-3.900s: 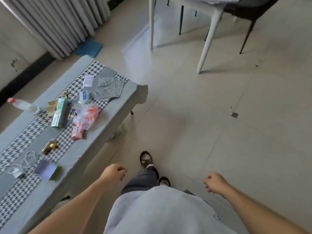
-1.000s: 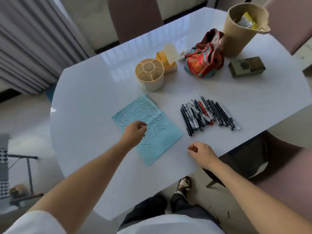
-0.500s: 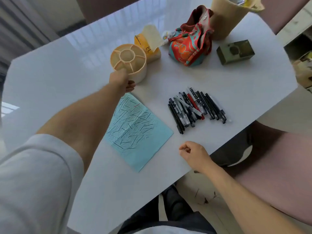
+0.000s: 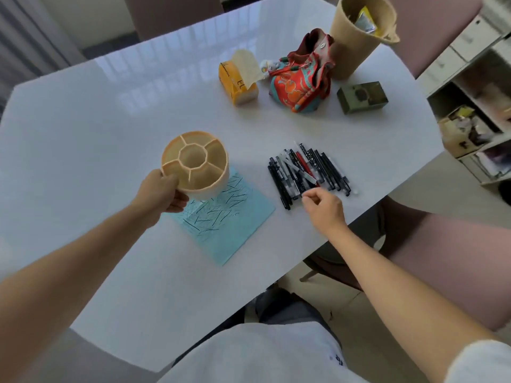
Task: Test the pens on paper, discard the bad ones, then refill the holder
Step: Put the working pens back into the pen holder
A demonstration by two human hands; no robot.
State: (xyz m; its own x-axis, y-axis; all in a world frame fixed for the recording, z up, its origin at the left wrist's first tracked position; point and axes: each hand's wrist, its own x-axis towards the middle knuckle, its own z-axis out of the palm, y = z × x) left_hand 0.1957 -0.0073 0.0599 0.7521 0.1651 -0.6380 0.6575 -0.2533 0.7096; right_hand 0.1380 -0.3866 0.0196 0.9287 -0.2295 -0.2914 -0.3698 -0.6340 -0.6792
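Fingers (right hand) reach pens, lying lengthwise away.

Soft daylight — tabletop glare

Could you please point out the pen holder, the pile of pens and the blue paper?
pen holder (image 4: 203,186), head view, on its outer side wall.
pile of pens (image 4: 307,170), head view, middle of the pile.
blue paper (image 4: 229,230), head view, its bare lower part.
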